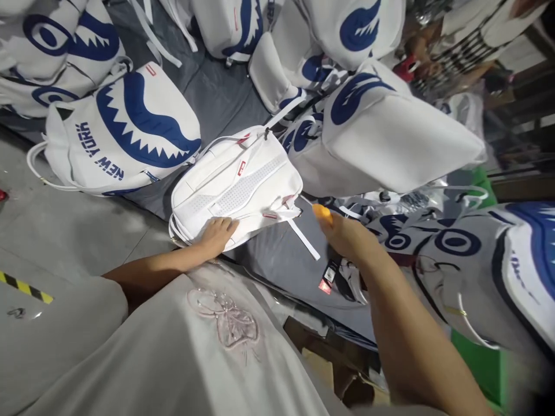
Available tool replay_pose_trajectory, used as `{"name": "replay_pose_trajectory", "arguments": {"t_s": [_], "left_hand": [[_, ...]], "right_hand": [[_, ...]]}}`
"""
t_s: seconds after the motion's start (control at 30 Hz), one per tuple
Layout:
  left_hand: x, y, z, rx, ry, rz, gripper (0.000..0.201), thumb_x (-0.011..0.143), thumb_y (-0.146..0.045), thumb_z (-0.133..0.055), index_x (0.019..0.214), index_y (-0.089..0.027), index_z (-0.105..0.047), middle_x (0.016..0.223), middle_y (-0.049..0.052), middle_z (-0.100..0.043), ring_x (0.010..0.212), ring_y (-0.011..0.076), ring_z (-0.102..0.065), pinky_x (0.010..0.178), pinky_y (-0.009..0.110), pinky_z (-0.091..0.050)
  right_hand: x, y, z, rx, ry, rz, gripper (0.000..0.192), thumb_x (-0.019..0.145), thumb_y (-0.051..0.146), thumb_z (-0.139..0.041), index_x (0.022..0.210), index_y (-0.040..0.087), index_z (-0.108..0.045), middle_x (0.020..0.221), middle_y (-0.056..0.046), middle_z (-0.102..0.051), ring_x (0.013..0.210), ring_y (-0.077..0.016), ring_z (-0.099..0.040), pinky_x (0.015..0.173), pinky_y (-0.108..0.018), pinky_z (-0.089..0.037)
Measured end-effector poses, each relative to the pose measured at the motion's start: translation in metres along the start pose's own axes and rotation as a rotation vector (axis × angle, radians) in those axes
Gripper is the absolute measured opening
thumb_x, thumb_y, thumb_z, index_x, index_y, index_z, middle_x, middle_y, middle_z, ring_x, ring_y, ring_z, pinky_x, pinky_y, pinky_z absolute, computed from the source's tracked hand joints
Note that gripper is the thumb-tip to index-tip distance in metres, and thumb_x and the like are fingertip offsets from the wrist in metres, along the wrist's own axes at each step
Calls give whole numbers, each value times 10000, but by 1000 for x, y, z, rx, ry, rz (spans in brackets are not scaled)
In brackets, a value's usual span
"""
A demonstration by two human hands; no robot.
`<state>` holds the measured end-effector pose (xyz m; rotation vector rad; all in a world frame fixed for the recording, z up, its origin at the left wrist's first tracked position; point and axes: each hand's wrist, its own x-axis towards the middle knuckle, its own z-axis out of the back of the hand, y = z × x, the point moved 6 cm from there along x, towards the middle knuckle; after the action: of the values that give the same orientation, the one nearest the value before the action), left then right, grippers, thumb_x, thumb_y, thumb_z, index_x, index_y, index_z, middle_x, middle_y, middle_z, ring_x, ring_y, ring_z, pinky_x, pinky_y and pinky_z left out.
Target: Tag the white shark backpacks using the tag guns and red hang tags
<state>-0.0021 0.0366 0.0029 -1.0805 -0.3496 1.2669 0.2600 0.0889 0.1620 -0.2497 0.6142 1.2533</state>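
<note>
A white backpack [255,173] lies with its straps and mesh back panel facing up on the grey table cover. My left hand [219,236] rests on its near side, fingers bent over the shoulder strap; the thumb is hidden. To the right of the bag, apart from it, my right hand [347,234] is closed around a small orange object [322,214]. Only the tip of that object shows, so its kind is unclear. A loose white webbing strap [304,238] trails from the bag between my hands.
A white bag [143,124] with a blue toothed mouth lies on the left. Several similar bags [390,124] crowd the back and right. A black and red tag [328,278] lies near my right forearm. Another person's hand [418,55] shows at the upper right. Cardboard [318,367] lies below the table edge.
</note>
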Motion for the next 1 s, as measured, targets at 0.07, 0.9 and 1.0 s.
{"name": "replay_pose_trajectory", "arguments": {"t_s": [0.07, 0.9, 1.0], "left_hand": [[14, 12, 4, -174, -27, 136, 377, 933, -214, -533, 1300, -201, -617, 1359, 161, -608, 1324, 316, -510, 1117, 481, -384], [-5, 11, 92, -4, -424, 39, 385, 933, -370, -593, 1263, -172, -613, 1469, 135, -468, 1410, 287, -397, 1212, 443, -300], [6, 62, 134, -467, -464, 379, 256, 979, -307, -499, 1127, -121, -595, 1301, 165, -587, 1258, 251, -566, 1102, 425, -453]], "right_hand": [[-18, -21, -20, 104, 206, 28, 487, 941, 653, -435, 737, 218, -512, 518, -17, -514, 459, -164, -500, 514, -294, -411], [-62, -26, -131, 304, 128, 107, 410, 995, 532, -395, 1010, 198, -633, 677, -31, -620, 634, -210, -609, 604, -287, -424], [-84, -16, -173, 299, 67, -18, 396, 1011, 461, -374, 1129, 189, -636, 804, -78, -683, 788, -258, -668, 667, -306, -445]]}}
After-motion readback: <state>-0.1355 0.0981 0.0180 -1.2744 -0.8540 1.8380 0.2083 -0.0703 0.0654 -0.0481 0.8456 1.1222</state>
